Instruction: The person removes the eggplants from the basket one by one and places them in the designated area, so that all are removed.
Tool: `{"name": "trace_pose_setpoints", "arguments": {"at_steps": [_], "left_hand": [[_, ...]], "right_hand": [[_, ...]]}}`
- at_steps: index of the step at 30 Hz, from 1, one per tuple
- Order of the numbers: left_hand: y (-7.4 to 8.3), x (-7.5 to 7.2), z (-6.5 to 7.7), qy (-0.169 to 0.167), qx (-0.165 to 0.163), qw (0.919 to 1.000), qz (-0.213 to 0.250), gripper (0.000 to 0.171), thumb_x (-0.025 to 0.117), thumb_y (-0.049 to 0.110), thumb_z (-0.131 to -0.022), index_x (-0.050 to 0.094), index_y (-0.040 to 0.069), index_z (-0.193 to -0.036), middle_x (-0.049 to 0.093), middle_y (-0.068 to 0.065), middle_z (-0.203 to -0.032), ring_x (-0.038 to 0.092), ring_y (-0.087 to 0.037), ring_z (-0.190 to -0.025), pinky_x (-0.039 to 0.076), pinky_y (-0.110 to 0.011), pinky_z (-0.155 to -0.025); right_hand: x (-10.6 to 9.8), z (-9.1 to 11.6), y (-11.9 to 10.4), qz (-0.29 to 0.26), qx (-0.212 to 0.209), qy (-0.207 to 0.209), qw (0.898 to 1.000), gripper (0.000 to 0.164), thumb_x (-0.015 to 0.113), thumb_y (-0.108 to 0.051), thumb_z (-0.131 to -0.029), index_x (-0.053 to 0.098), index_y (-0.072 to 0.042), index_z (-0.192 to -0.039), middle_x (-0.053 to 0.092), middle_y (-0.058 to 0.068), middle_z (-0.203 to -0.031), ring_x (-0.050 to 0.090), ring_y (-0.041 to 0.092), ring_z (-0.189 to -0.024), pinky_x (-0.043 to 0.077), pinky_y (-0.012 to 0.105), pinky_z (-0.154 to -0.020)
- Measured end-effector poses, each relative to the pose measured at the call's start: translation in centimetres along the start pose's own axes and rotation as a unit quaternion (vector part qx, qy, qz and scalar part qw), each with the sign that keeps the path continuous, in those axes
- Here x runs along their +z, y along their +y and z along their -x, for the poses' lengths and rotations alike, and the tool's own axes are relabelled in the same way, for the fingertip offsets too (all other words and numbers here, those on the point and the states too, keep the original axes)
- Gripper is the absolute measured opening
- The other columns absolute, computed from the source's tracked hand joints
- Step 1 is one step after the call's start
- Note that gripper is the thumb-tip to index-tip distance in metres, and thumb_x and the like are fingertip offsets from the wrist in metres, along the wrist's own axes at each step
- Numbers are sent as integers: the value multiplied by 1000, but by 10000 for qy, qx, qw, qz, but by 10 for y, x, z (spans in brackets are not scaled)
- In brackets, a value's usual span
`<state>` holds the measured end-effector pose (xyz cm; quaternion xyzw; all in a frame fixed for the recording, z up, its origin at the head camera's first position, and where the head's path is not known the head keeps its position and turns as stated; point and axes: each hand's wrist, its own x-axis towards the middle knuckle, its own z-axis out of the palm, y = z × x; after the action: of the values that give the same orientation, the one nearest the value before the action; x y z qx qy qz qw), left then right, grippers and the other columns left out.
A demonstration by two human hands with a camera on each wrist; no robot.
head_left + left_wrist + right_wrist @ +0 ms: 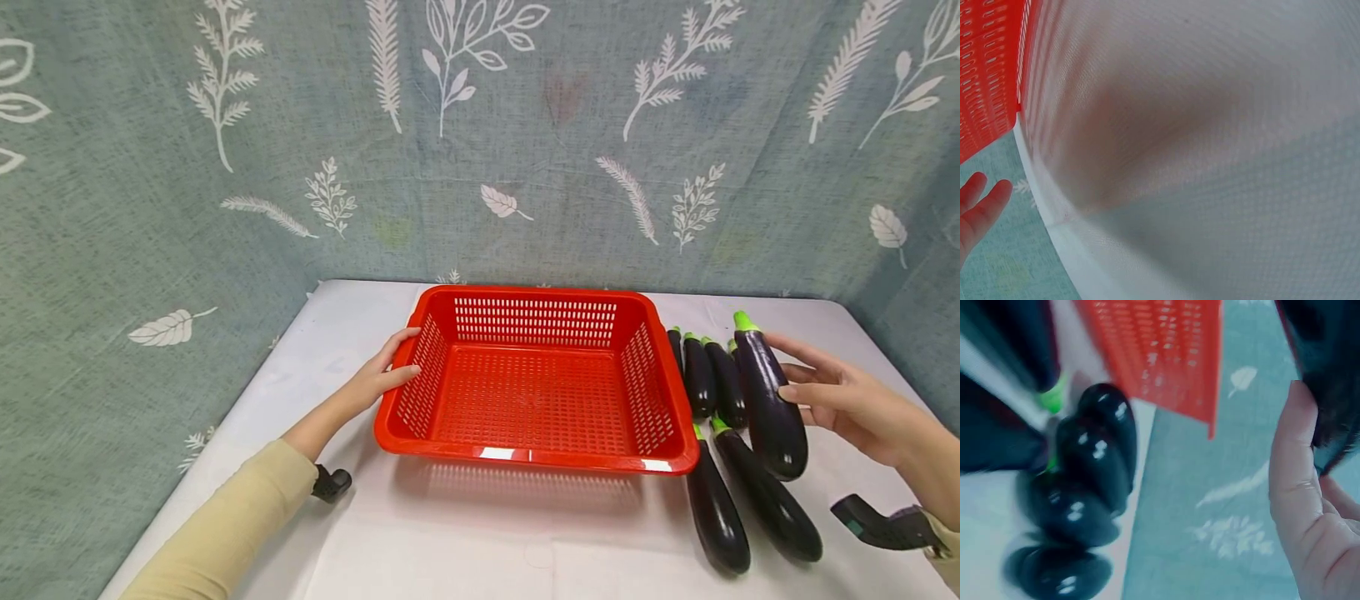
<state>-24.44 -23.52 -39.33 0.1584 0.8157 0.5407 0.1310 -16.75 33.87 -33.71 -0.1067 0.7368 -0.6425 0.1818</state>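
In the head view, my right hand (pixel 862 400) holds a large dark purple eggplant (pixel 768 400) with a bright green cap, thumb on its near side. That eggplant is upright and slightly slanted, raised above others at the table's right. In the right wrist view its dark skin (pixel 1332 369) shows against the thumb. A red perforated plastic basket (pixel 532 392) stands mid-table with nothing inside. My left hand (pixel 375 379) touches its left rim, thumb and fingers extended. The left wrist view shows two straight fingertips (pixel 988 203) below the basket wall (pixel 988 69).
Two eggplants lie at the basket's front right, one (pixel 720 508) beside another (pixel 772 492). Behind them is a row of several more, including one (pixel 699 375) near the basket's right wall. A white cloth (pixel 450 558) covers the table; patterned grey-green fabric (pixel 525 167) hangs behind.
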Motion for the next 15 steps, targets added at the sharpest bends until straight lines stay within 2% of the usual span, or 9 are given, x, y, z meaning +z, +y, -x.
{"name": "trace_pose_setpoints", "arguments": {"at_steps": [10, 15], "left_hand": [[-1, 1, 1, -46, 40, 10000, 46, 59, 48, 20, -93, 18, 19, -143, 32, -20, -136, 48, -33, -108, 51, -37, -83], [-1, -1, 1, -12, 15, 10000, 33, 59, 48, 22, -93, 18, 21, -143, 33, -20, -135, 48, -33, -108, 51, -39, -83]], "right_hand": [[-19, 27, 46, -236, 270, 248, 9990, 56, 40, -1, -95, 40, -45, -129, 46, -31, -111, 60, 4, -90, 51, 28, -69], [-25, 35, 55, -587, 270, 22, 9979, 57, 35, 0, -96, 44, -48, -124, 55, -22, -110, 62, 9, -86, 51, 28, -68]]}}
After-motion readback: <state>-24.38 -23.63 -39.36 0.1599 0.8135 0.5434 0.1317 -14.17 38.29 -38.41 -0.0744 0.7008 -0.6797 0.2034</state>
